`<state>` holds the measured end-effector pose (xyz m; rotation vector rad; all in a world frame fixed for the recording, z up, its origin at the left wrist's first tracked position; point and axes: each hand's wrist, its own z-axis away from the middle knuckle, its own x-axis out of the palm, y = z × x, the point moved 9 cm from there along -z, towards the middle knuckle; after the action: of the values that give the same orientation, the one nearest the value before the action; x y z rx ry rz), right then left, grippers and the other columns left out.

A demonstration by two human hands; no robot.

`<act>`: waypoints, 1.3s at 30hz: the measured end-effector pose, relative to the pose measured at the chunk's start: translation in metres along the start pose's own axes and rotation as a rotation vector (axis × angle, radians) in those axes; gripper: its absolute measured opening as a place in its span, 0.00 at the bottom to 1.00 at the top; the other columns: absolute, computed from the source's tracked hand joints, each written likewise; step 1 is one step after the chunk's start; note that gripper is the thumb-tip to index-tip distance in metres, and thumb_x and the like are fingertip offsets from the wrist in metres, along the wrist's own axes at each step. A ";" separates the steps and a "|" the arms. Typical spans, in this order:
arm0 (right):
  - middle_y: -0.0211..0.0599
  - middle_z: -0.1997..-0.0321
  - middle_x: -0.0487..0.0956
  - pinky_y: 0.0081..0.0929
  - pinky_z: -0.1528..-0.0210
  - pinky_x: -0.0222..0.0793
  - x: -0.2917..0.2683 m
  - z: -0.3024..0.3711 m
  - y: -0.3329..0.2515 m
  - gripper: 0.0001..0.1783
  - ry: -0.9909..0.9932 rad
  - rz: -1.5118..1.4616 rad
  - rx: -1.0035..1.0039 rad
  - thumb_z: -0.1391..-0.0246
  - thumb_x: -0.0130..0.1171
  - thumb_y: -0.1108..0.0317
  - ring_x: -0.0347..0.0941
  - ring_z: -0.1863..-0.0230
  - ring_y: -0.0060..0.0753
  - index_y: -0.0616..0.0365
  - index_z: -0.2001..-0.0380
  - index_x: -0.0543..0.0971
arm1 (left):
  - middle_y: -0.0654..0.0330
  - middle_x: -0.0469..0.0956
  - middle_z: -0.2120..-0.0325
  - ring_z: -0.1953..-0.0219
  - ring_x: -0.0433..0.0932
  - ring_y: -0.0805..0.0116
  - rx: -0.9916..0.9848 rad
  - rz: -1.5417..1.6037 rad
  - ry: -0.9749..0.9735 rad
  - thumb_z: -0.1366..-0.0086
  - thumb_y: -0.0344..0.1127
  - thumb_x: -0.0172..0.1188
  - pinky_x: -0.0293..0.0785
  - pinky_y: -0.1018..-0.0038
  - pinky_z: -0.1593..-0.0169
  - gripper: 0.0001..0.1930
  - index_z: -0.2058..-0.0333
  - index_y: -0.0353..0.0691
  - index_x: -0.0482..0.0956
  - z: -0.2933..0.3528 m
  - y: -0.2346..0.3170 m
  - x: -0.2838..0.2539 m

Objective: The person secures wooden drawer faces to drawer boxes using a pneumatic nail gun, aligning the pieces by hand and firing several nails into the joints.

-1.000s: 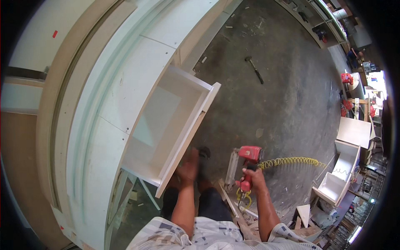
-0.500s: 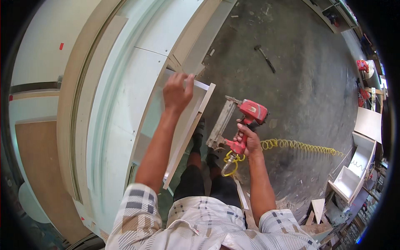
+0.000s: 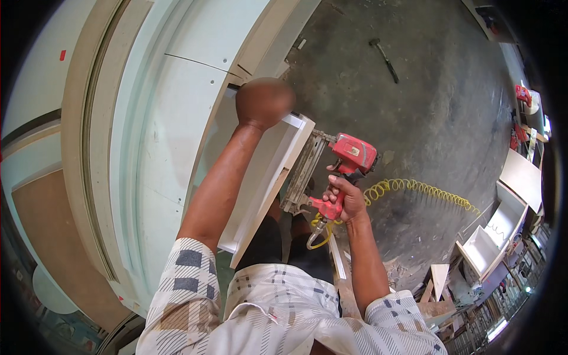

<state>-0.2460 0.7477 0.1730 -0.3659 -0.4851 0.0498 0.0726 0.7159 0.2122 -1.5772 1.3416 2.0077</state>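
A red pneumatic nail gun [image 3: 355, 152] is gripped by its handle in my right hand [image 3: 349, 200], fingers wrapped round it. Its grey magazine slants down beside the front board of a pulled-out drawer [image 3: 273, 198] with pale inner walls. The gun's nose is close to that board's far corner; contact cannot be made out. My left hand [image 3: 264, 103] is over the drawer's far end, by the cabinet edge. Blur hides its fingers. Along my left runs the white cabinet [image 3: 183, 112], with a dark seam across its panels.
A hammer [image 3: 386, 62] lies on the concrete floor [image 3: 438, 118] ahead. From the gun a coiled yellow air hose [image 3: 426, 190] stretches right, toward an open white box [image 3: 488, 242]. Wood offcuts [image 3: 439, 279] lie at the lower right. A brown panel [image 3: 62, 236] stands far left.
My left hand has moved right and farther away, toward the drawer's far corner. The nail gun has come left, closer to the drawer's front board. The view has shifted slightly.
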 end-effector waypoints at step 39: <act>0.23 0.82 0.68 0.27 0.73 0.74 -0.041 -0.045 0.015 0.20 0.082 0.045 0.107 0.46 0.63 0.76 0.66 0.84 0.17 0.63 0.49 0.78 | 0.59 0.75 0.85 0.83 0.74 0.55 0.166 -0.045 0.173 0.49 0.37 0.59 0.68 0.62 0.75 0.09 0.85 0.43 0.76 0.022 0.022 -0.014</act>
<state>-0.2603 0.7416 0.1123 -0.2732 -0.3919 0.1035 0.0484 0.7257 0.2350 -1.7191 1.4782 1.7178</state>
